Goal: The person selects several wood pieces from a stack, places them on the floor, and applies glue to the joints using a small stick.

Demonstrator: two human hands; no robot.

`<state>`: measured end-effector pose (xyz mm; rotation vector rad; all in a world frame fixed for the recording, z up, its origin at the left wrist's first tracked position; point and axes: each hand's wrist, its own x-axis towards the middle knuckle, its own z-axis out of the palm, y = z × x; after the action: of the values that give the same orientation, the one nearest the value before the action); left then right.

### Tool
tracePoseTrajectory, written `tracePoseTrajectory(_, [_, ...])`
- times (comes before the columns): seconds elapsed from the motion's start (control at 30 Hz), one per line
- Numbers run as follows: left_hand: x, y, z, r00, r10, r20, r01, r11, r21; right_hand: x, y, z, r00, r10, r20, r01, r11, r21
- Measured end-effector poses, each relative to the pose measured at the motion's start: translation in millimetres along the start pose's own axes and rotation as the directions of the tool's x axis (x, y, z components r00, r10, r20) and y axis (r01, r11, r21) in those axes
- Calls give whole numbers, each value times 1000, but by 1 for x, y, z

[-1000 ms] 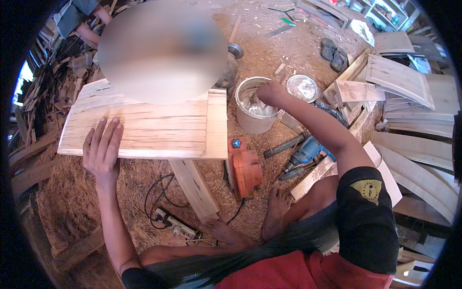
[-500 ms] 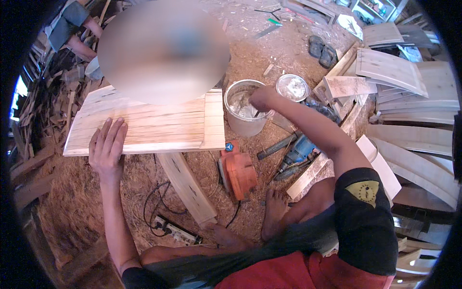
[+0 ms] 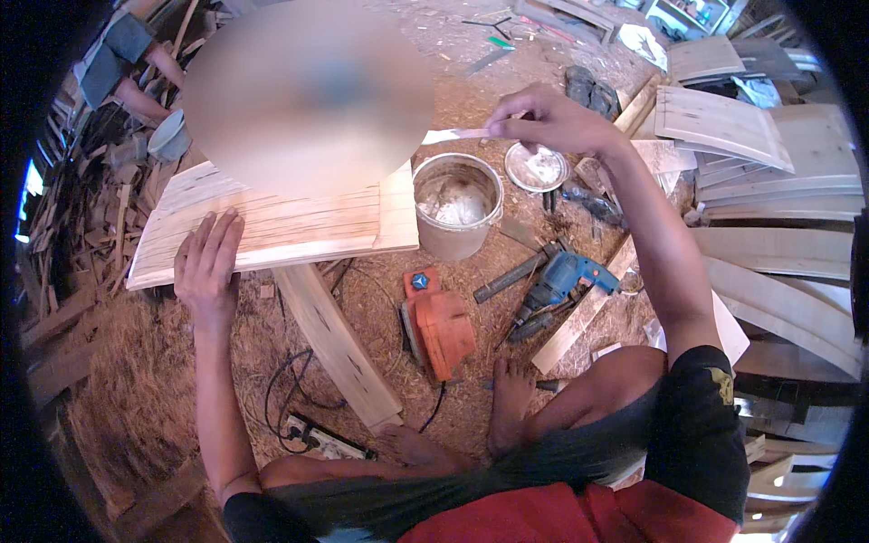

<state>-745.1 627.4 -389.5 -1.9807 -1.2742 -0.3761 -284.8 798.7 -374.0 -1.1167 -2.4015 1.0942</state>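
Observation:
A pale wooden panel (image 3: 308,222) lies raised before me, its far part hidden by a blurred patch. My left hand (image 3: 206,267) grips its near edge, fingers along the top and the thumb out of sight. My right hand (image 3: 552,118) pinches a thin flat stick (image 3: 471,133) with white paste toward its tip, held above and beyond a bucket. This whitish bucket (image 3: 457,237) stands against the panel's right end, with white paste inside. Just beyond it is a round lid (image 3: 536,169) carrying more white paste.
An orange power sander (image 3: 441,330) and a blue drill (image 3: 561,282) rest on the shavings-covered floor. A board (image 3: 335,348) and a power strip (image 3: 330,441) lie near my feet. Wooden panels (image 3: 724,127) are stacked at right. Another person's arm (image 3: 140,100) shows at far left.
My right hand has come up out of the bucket with the stick, now bearing white paste. My left hand stays on the panel, which has tilted and shifted slightly.

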Motion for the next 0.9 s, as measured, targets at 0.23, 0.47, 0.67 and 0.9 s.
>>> tracePoseTrajectory(0.23, [3,3,8,999,0,-46,-3,998,-67,6,-32,64,906,-307,-292,102,826,-554])
tracePoseTrajectory(0.47, [1,3,8,999,-44,-10,43,998,-55,-5,-70,100,871,-370,-323,0,657,-754])
tracePoseTrajectory(0.67, [-3,1,2,997,-79,11,80,994,-81,-22,-100,113,869,-415,-268,22,575,-818])
tracePoseTrajectory(0.9, [-10,0,12,990,-132,45,134,990,-52,-58,-134,119,880,-452,-142,122,505,-855])
